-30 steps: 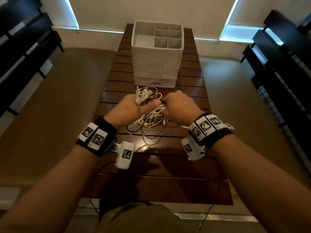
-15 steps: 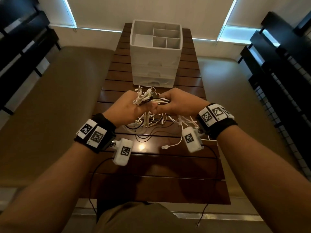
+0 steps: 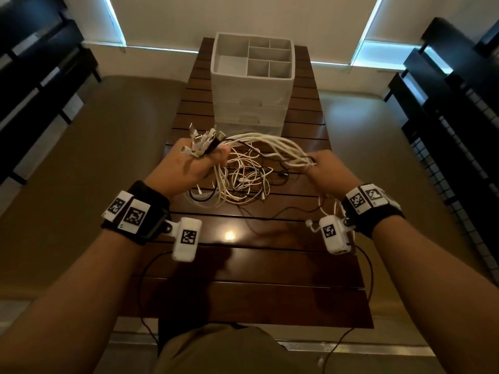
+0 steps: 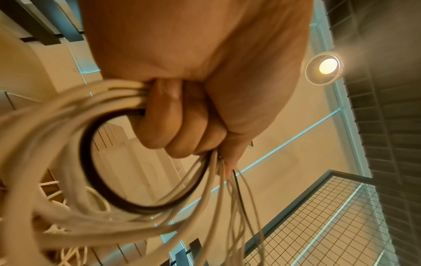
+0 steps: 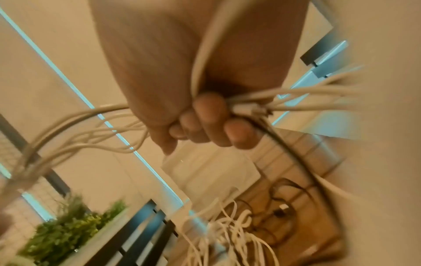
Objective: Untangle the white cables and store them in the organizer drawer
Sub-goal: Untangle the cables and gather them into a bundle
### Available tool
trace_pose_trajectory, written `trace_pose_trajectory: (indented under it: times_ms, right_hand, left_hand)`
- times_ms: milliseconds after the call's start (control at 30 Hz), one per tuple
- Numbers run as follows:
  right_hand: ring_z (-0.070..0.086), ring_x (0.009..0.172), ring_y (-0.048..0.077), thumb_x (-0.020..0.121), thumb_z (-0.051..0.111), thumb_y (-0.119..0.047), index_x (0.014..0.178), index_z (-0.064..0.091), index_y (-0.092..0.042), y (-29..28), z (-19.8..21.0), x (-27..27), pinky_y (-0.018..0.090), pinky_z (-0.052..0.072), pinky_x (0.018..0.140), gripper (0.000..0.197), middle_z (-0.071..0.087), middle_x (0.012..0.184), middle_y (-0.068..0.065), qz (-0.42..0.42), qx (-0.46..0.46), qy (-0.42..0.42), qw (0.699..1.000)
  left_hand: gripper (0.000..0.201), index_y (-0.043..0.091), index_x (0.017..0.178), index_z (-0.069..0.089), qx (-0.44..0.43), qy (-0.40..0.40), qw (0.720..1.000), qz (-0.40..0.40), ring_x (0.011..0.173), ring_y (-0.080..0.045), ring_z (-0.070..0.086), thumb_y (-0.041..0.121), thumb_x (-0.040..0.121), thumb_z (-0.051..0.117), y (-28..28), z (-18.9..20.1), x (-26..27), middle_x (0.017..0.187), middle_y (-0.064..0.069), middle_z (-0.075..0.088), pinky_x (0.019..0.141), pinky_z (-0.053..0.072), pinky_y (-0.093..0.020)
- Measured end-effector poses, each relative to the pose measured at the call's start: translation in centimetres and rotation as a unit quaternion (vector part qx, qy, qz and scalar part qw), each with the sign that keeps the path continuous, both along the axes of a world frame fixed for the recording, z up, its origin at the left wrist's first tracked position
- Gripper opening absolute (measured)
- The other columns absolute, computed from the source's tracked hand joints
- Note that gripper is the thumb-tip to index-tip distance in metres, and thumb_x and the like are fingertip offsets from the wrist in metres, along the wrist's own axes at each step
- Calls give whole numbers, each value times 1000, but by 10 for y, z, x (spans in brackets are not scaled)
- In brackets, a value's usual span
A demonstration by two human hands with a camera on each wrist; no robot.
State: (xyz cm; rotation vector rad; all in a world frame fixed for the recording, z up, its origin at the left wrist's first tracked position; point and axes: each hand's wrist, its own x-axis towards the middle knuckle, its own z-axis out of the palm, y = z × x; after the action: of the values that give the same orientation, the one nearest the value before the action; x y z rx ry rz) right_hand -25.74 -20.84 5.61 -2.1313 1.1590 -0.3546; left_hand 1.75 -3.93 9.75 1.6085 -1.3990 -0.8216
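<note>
A: So why the fist round the plug ends?
B: The left hand (image 3: 189, 168) is curled tight on the white cables (image 3: 270, 143) just behind their connectors, probably to keep all the ends together.
A: And the other?
B: The right hand (image 3: 328, 168) is closed on the same strands farther along, held apart from the left, so a span hangs between them above the tabletop (image 3: 243, 279). That looks like combing them straight.
A: The rest?
B: Loose loops lie on the wood below, a black cable (image 4: 89, 158) among them. The organizer (image 3: 251, 85) stands beyond, drawers closed.
</note>
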Motion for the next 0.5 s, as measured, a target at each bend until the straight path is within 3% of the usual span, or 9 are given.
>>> trace_pose_trajectory:
  times_ms: [100, 167, 233, 300, 367, 433, 500]
  right_hand:
    - [35, 41, 5, 101, 67, -34, 82, 75, -24, -3, 23, 2, 27, 34, 45, 23, 47, 49, -9, -14, 5, -83, 996]
    - [41, 42, 7, 96, 72, -39, 85, 77, -23, 3, 29, 3, 22, 38, 43, 20, 54, 52, -10, 24, 26, -56, 998]
    - [64, 62, 9, 90, 76, -47, 98, 77, -17, 11, 15, 4, 23, 54, 62, 31, 72, 74, -5, 85, 55, 62, 993]
    - [74, 87, 21, 83, 76, -62, 106, 73, -17, 21, -10, 5, 39, 62, 86, 51, 77, 93, 3, 159, 133, 181, 961]
    - [76, 91, 24, 75, 69, -80, 116, 69, -17, 27, -29, 6, 43, 62, 89, 75, 78, 98, 3, 211, 220, 205, 930]
    - [70, 93, 24, 82, 57, -78, 133, 61, -8, 30, -43, 7, 38, 59, 85, 86, 74, 106, 7, 171, 321, 93, 927]
    - [62, 96, 24, 85, 52, -77, 136, 57, -3, 31, -55, 10, 37, 55, 81, 91, 65, 116, 13, 78, 426, -81, 898]
  left_hand:
    - [32, 14, 81, 72, 3, 17, 1000, 15, 57, -1, 56, 31, 105, 60, 1, -2, -1, 69, 4, 68, 57, 43, -12]
    - [32, 14, 80, 71, -3, 33, 999, 29, 57, -4, 56, 30, 105, 60, 2, -3, 0, 74, -10, 68, 57, 44, -13]
    - [32, 11, 81, 72, -7, 46, 998, 34, 60, -7, 59, 30, 105, 61, 4, -3, 0, 79, -23, 68, 57, 45, -14]
    - [33, 9, 82, 73, -10, 38, 999, 28, 65, -11, 60, 32, 104, 62, 5, -5, -1, 82, -23, 69, 61, 46, -18]
    - [35, 7, 85, 74, -6, 22, 1000, 20, 68, -22, 61, 35, 103, 63, 5, -9, -1, 84, -25, 69, 67, 46, -29]
    - [36, 6, 87, 74, 12, 26, 999, 16, 76, -38, 65, 36, 104, 64, 5, -13, 2, 88, -25, 70, 73, 48, -40]
    - [35, 8, 86, 74, 30, 21, 999, 12, 81, -41, 67, 37, 103, 63, 5, -15, 4, 87, -18, 73, 76, 51, -47]
